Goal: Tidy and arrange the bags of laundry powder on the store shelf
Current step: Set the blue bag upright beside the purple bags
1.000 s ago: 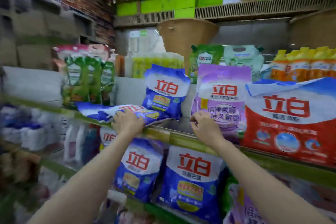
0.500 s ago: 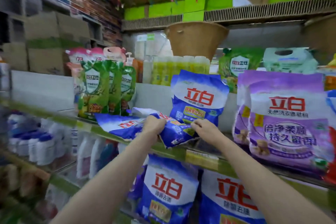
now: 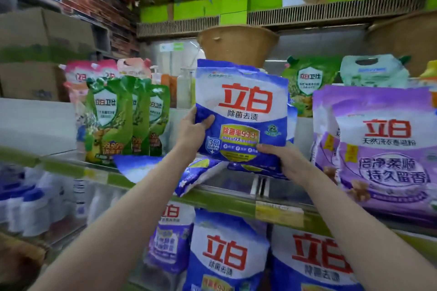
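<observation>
A blue and white bag of laundry powder point(image 3: 243, 111) stands upright above the middle shelf point(image 3: 227, 201), held by both hands. My left hand point(image 3: 191, 130) grips its left edge with the thumb across the front. My right hand point(image 3: 287, 160) grips its bottom right corner. Another blue bag point(image 3: 165, 170) lies flat on the shelf below, its end hanging over the green shelf edge. Purple bags of powder point(image 3: 383, 149) stand to the right.
Green refill pouches point(image 3: 118, 120) and pink pouches point(image 3: 94, 73) stand at the left. More blue bags point(image 3: 227, 250) fill the shelf beneath. A woven basket point(image 3: 236, 42) sits behind the held bag, white bottles point(image 3: 28, 210) at lower left, cardboard boxes point(image 3: 42, 54) upper left.
Both hands have lifted a blue bag from lying on the shelf and turned it upright, facing me. The view has shifted left, so the purple bags now sit at the right.
</observation>
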The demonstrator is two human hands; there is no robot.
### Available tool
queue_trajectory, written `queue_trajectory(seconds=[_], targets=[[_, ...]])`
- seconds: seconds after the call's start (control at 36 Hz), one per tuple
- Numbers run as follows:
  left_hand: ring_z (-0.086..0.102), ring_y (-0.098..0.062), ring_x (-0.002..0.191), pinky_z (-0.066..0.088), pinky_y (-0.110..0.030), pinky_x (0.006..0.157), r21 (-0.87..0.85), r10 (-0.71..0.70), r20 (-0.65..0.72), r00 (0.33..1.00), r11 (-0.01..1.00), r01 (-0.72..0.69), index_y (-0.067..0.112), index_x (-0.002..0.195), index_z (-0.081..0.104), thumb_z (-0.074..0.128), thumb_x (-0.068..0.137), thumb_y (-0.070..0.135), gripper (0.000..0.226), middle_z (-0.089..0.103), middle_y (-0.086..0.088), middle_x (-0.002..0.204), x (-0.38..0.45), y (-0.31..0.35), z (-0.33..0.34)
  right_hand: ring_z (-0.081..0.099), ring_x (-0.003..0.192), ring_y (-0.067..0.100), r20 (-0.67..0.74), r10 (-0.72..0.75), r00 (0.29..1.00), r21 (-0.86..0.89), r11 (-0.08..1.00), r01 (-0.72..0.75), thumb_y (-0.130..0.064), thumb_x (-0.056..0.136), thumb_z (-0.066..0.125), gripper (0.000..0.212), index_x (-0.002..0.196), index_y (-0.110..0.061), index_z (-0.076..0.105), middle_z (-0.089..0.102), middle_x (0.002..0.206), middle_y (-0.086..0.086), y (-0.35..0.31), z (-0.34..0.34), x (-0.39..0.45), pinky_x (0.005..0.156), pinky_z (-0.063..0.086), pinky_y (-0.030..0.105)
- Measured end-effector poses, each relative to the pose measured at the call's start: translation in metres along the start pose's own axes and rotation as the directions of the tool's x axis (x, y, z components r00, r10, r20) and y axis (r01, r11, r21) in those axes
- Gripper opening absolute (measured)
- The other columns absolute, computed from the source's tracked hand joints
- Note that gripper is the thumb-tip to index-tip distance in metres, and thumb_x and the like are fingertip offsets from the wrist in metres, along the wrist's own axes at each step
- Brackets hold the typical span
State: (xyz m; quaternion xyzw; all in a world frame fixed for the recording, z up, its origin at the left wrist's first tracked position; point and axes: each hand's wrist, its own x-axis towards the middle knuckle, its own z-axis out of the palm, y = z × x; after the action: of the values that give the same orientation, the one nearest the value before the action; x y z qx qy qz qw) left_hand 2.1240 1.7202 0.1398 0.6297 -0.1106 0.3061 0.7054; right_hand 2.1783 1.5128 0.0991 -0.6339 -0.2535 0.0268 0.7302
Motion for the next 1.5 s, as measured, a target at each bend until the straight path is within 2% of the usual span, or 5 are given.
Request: queue_trajectory(seconds=[0.78,1.03,1.14,1.25,1.5], targets=[[0.05,-0.03,0.119,0.035,-0.037,0.098,1.0,-0.063,0.007,0.998,-0.021,-0.009,0.009,0.119,0.048,0.055,0.086,0.019,0.036,0.057,-0.013,0.125,-0.019,-0.068,0.056,0.028,0.135,0.032,-0.476,-0.2,0.856,-0.783,0.539,-0.31,-0.043,0.07,0.078,0.096,0.135,0.001,0.022,0.03,0.143,0.019,0.029,-0.037,-0.024,0.107,0.031,0.041],[0.032,-0.036,0.128,0.031,-0.047,0.104,0.879,0.058,-0.442,0.895,0.224,0.42,0.001,0.127,0.041,0.061,0.08,0.038,0.062,0.038,-0.022,0.134,-0.062,-0.036,-0.046,0.053,0.096,0.038,-0.165,-0.467,0.869,-0.981,-0.012,-0.193,-0.01,0.077,0.07,0.039,0.11,0.004,0.052,0.053,0.108,0.023,0.024,-0.017,-0.03,0.08,0.045,0.044],[0.048,-0.033,0.122,0.043,-0.04,0.1,0.524,-0.305,-0.634,0.711,0.506,0.684,-0.001,0.131,0.044,0.062,0.05,0.071,0.11,0.047,-0.017,0.136,-0.061,-0.062,-0.107,0.053,0.098,0.041,-0.104,-0.417,0.903,-0.995,0.046,-0.094,0.005,0.076,0.055,0.033,0.109,0.009,0.053,0.052,0.109,0.028,0.025,0.011,-0.03,0.079,0.045,0.045],[0.053,-0.022,0.064,0.042,-0.028,0.058,0.11,-0.702,-0.382,0.601,0.611,0.784,0.009,0.087,0.053,0.054,0.083,0.06,0.051,0.057,-0.008,0.083,-0.074,-0.064,-0.099,0.049,0.111,0.031,0.007,-0.318,0.948,-0.996,0.082,0.035,-0.01,0.087,0.051,0.031,0.116,-0.003,0.048,0.049,0.119,0.013,0.027,0.044,-0.028,0.087,0.041,0.036],[0.061,-0.035,0.109,0.052,-0.033,0.075,0.205,-0.487,-0.361,0.795,0.79,0.577,-0.006,0.123,0.055,0.056,0.088,0.008,0.038,0.059,-0.021,0.125,-0.034,-0.051,-0.07,0.051,0.11,0.028,0.216,-0.009,0.976,-0.97,0.108,0.216,-0.025,0.094,0.044,0.025,0.111,-0.008,0.052,0.052,0.118,0.01,0.034,0.09,-0.017,0.09,0.041,0.039]])
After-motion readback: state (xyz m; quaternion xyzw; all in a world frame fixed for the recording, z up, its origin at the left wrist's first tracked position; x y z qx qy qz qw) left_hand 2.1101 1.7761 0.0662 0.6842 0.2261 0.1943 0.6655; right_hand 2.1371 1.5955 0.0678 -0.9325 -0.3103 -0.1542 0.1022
